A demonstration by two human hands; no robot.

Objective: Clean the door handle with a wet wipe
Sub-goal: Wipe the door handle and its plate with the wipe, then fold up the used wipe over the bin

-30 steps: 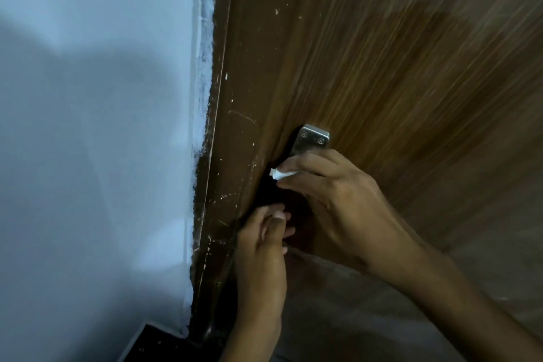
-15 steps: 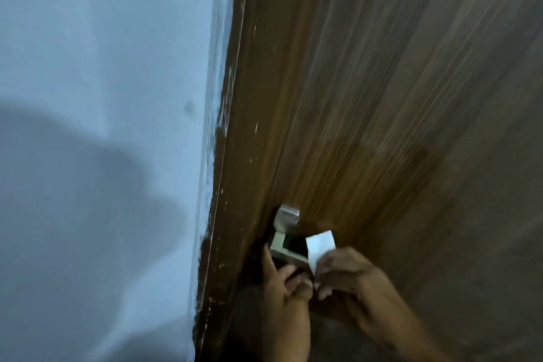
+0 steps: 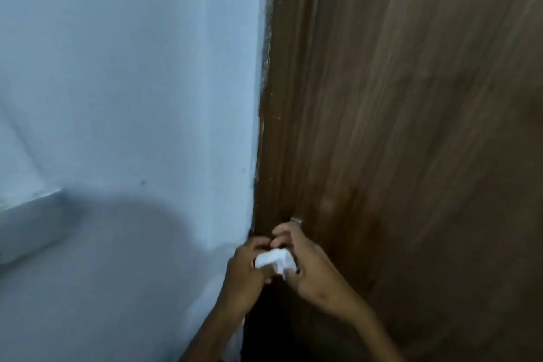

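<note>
A crumpled white wet wipe [image 3: 274,261] is bunched between both hands, low in the head view. My left hand [image 3: 245,269] grips its left side and my right hand [image 3: 307,264] closes over its right side. Only the top metal corner of the door handle [image 3: 296,219] shows on the brown wooden door [image 3: 411,126]; my right fingers hide the rest of the handle. The picture is blurred by motion.
A pale blue wall [image 3: 132,97] fills the left half and meets the door frame [image 3: 266,156] in a chipped vertical edge. A light ledge [image 3: 29,214] juts out at the far left. Shadow covers the lower wall.
The camera has tilted upward, so hands and handle sit lower in view. The wipe, first pinched in the right fingers, then held up flat, is now crumpled between both hands.
</note>
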